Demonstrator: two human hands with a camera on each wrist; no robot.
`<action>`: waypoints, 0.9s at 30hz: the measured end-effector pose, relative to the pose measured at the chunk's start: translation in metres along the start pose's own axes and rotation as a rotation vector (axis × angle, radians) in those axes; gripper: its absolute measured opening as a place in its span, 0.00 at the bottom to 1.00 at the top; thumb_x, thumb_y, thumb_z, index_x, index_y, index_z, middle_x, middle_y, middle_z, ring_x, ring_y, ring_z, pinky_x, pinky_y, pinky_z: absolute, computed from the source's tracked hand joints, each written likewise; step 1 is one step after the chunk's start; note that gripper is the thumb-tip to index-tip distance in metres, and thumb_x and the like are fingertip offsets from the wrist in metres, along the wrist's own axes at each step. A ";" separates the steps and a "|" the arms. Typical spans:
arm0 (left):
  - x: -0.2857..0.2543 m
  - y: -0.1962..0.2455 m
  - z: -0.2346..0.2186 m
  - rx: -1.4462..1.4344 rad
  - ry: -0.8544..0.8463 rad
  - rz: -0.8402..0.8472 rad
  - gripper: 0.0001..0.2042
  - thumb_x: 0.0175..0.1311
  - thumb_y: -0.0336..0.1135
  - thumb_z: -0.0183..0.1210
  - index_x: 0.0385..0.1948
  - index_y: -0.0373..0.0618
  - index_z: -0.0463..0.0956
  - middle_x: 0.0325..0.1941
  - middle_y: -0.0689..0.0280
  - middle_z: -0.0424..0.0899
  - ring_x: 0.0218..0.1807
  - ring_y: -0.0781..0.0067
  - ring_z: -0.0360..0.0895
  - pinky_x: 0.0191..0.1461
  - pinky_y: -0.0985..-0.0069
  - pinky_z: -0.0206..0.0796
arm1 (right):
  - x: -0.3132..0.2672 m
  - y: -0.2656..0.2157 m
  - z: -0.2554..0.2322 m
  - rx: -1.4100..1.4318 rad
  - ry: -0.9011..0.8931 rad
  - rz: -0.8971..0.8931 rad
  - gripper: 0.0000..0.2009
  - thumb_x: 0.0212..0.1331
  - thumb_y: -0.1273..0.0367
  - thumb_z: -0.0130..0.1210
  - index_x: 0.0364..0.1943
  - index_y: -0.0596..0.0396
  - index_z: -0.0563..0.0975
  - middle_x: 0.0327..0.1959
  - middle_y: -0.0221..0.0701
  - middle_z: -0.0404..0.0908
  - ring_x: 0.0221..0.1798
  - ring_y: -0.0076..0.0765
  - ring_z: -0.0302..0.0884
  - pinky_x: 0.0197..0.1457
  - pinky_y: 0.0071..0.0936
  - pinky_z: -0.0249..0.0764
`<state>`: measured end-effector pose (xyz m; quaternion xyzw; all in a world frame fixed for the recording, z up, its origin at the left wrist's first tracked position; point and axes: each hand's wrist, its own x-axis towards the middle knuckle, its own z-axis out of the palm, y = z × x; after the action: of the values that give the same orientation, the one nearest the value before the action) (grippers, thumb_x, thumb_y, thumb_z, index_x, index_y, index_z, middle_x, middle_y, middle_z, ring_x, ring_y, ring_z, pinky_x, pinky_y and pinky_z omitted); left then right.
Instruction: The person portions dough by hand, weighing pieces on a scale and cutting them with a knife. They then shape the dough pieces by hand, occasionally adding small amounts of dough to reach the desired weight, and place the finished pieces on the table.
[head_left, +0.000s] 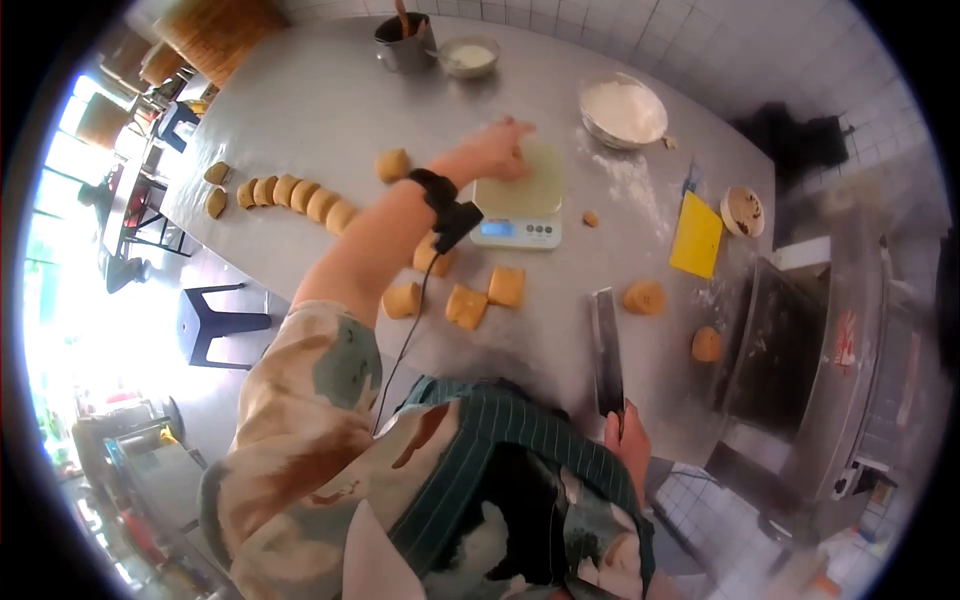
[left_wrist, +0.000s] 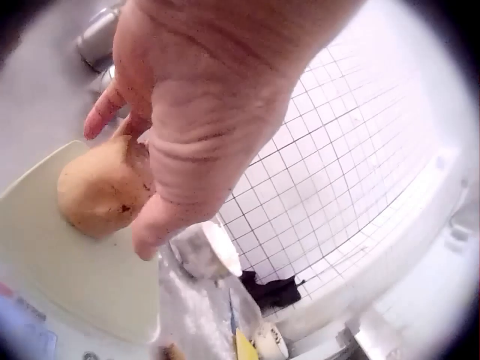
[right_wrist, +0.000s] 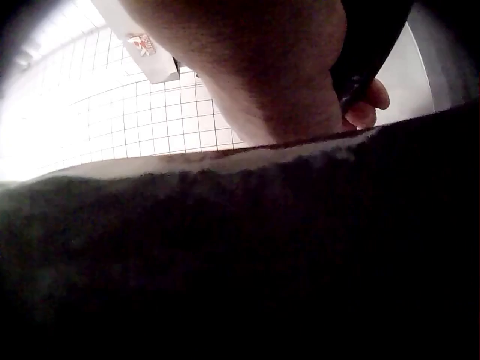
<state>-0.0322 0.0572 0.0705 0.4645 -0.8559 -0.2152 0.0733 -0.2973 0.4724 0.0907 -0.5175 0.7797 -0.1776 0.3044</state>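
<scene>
My left hand [head_left: 492,152] is over the pale plate of a kitchen scale [head_left: 519,236]. In the left wrist view its thumb and fingers hold a tan dough piece [left_wrist: 101,187], which overlaps the plate; the hand hides this piece in the head view. Down by the table's front edge my right hand [head_left: 629,440] grips the handle of a knife [head_left: 606,345], its broad blade lying toward the table. The right wrist view is mostly dark, with a bit of that hand [right_wrist: 361,112] at the dark handle. Cut dough pieces [head_left: 466,306] lie in front of the scale.
A curved row of dough pieces [head_left: 303,195] runs leftward. Behind are a metal pitcher [head_left: 404,55], a small bowl [head_left: 469,58] and a flour bowl [head_left: 623,112]. To the right lie a yellow scraper [head_left: 696,236], a bowl of brown filling [head_left: 742,212] and more dough [head_left: 644,297].
</scene>
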 end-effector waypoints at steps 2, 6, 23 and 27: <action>-0.013 0.015 -0.022 0.006 0.144 -0.078 0.25 0.55 0.47 0.59 0.54 0.44 0.73 0.59 0.52 0.74 0.61 0.51 0.69 0.62 0.63 0.63 | -0.003 0.001 0.002 -0.019 -0.021 0.027 0.17 0.63 0.66 0.48 0.55 0.53 0.72 0.37 0.45 0.80 0.38 0.55 0.78 0.39 0.42 0.73; -0.025 0.002 -0.042 0.031 0.269 -0.163 0.26 0.61 0.54 0.55 0.53 0.43 0.74 0.58 0.54 0.75 0.60 0.53 0.70 0.62 0.63 0.63 | 0.000 0.007 0.007 0.015 -0.019 0.043 0.16 0.64 0.66 0.48 0.54 0.54 0.72 0.37 0.47 0.80 0.38 0.57 0.78 0.40 0.44 0.73; -0.031 0.019 -0.027 -0.008 0.183 -0.370 0.33 0.59 0.62 0.52 0.56 0.41 0.72 0.54 0.53 0.79 0.56 0.54 0.75 0.60 0.64 0.66 | 0.001 0.004 0.005 -0.020 -0.063 0.041 0.17 0.66 0.64 0.46 0.56 0.53 0.71 0.41 0.48 0.80 0.42 0.58 0.78 0.44 0.45 0.73; -0.023 0.035 -0.018 -0.029 0.176 -0.440 0.34 0.53 0.63 0.55 0.53 0.42 0.74 0.50 0.56 0.82 0.51 0.54 0.79 0.54 0.63 0.70 | 0.000 0.002 0.005 -0.001 -0.057 0.040 0.17 0.66 0.64 0.46 0.56 0.53 0.70 0.41 0.48 0.80 0.44 0.58 0.77 0.45 0.45 0.72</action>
<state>-0.0406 0.0880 0.1035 0.6558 -0.7211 -0.1972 0.1056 -0.2957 0.4733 0.0854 -0.5069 0.7810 -0.1561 0.3298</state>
